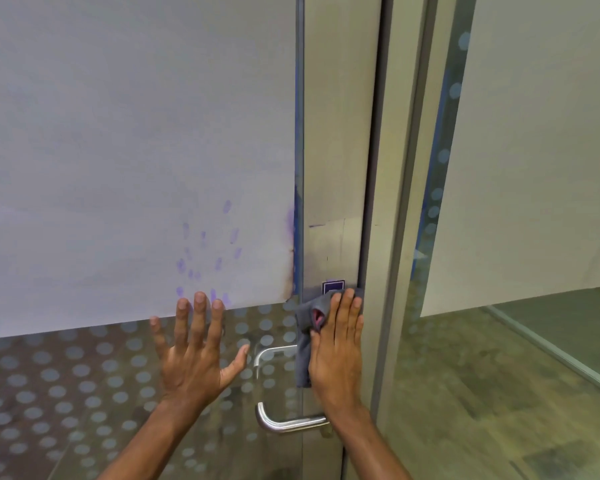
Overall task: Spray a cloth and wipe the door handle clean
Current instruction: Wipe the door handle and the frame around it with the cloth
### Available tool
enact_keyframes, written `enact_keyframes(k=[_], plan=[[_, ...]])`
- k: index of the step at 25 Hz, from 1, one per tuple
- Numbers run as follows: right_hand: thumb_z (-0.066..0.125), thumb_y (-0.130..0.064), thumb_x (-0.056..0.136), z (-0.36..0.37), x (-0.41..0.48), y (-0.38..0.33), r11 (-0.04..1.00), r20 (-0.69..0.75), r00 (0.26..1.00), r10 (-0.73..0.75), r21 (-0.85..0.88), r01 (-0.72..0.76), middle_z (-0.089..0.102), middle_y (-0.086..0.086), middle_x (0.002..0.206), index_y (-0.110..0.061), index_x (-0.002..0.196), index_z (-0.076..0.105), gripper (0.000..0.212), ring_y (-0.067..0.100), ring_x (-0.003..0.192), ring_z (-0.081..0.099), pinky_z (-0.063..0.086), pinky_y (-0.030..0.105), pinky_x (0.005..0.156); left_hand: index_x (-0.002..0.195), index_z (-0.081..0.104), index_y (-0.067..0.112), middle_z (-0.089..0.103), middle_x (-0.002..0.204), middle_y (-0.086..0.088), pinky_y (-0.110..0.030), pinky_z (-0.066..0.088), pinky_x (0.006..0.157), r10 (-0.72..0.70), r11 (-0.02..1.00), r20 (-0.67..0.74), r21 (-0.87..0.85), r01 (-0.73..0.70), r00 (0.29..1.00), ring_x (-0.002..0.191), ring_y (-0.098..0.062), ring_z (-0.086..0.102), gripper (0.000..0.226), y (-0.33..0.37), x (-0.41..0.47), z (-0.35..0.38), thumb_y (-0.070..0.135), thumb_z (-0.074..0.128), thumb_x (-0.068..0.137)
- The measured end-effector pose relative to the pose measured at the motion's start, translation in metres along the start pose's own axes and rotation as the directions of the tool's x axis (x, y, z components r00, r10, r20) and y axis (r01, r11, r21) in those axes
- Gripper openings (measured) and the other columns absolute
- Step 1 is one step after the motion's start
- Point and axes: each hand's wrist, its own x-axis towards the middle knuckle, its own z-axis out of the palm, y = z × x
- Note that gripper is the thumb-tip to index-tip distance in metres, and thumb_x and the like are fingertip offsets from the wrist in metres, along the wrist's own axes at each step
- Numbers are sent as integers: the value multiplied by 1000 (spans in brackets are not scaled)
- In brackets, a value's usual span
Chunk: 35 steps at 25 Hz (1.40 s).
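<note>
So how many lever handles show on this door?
2: the near handle below the right wrist, and the far handle seen through the glass, its inner end hidden by the cloth.

Light is soft and even, medium bright, with no hard shadows. The metal handle carries a small glare. The picture looks a little smeared; straight frame lines lean toward 3 o'clock edge

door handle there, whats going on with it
A person is cleaning a glass door. The right hand presses a grey cloth flat against the metal door frame, just above the silver door handle. The left hand is spread open against the dotted glass, empty. The cloth is not on the handle's lever at this moment.
</note>
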Motion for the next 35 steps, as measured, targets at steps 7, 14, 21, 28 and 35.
enact_keyframes(k=[7, 14, 21, 28, 35], plan=[[35, -26, 98, -15, 70, -8, 1000, -78, 997, -12, 20, 14, 6, 17, 158, -6, 151, -4, 69, 27, 148, -4, 2, 38, 121, 156, 6, 13, -9, 164, -9, -61, -1, 116, 4, 1000, 0, 5, -4, 1000, 151, -28, -5, 98, -1, 0, 1, 67, 44, 84], [37, -13, 97, -14, 52, 6, 947, -43, 946, -321, 2, 321, 23, 11, 155, -6, 148, 24, 53, 24, 149, 6, 4, 38, 123, 156, 6, 13, -8, 165, -9, -61, -1, 117, -3, 1000, -5, 2, 3, 1000, 151, -29, -5, 95, 0, 0, 1, 66, 42, 86], [43, -17, 96, -12, 12, 18, 870, 102, 865, -490, 0, 493, 27, 9, 155, -6, 148, 26, 55, 20, 149, 10, 6, 34, 123, 156, 7, 13, -7, 165, -9, -61, 1, 116, -4, 1000, -6, 1, 4, 1000, 151, -29, -4, 95, 0, 0, 1, 66, 42, 86], [36, -8, 93, -15, 82, -5, 961, -131, 964, -234, 119, 249, 21, 11, 158, -5, 150, 15, 61, 18, 150, 1, 1, 33, 123, 156, 8, 13, -7, 165, -9, -61, -1, 117, -7, 1000, -6, -6, 7, 1000, 151, -29, -4, 92, -1, -1, 3, 67, 40, 88], [42, -4, 90, -1, -5, 8, 998, 75, 996, -48, 43, 45, -23, 4, 160, -7, 152, 1, 75, 20, 148, -17, -4, 36, 120, 156, 3, 15, -11, 164, -7, -59, -5, 117, -10, 1000, 5, -11, 10, 1000, 151, -27, -8, 95, -1, 0, 1, 66, 41, 86]])
